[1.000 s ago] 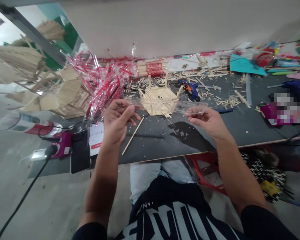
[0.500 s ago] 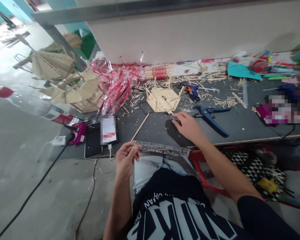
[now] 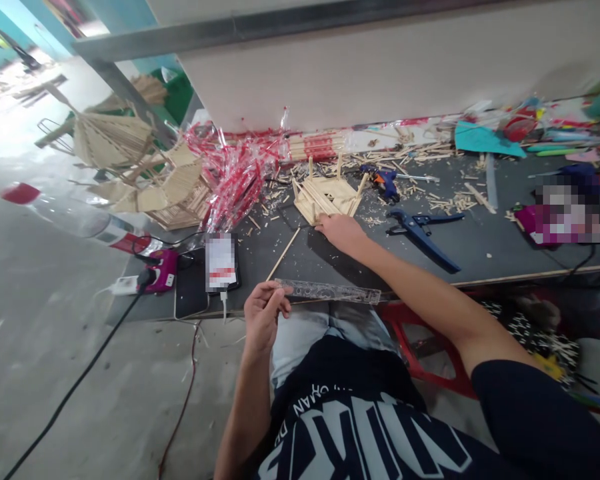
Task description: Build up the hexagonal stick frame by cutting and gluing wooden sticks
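Note:
My left hand (image 3: 267, 308) is closed on the end of a clear plastic stencil ruler (image 3: 330, 292), which points right along the table's front edge. A thin wooden stick (image 3: 284, 255) slants on the table just beyond those fingers. My right hand (image 3: 343, 233) reaches to the front edge of a hexagonal wooden-stick frame (image 3: 306, 211) with short upright posts. Loose sticks lie across that frame. The right fingertips are bent together at its edge; what they pinch is hidden.
Right of the frame lie a blue cutter (image 3: 423, 240) and a blue glue gun (image 3: 387, 183). Red-and-clear wrappers (image 3: 240, 173) and stick offcuts (image 3: 455, 200) litter the back. At left are a phone (image 3: 221, 263), a purple power strip (image 3: 163, 270) and a plastic bottle (image 3: 75, 217).
My right hand has moved left along the front of the hexagonal frame. The left hand, still holding the ruler, appears slightly further right as the view shifts.

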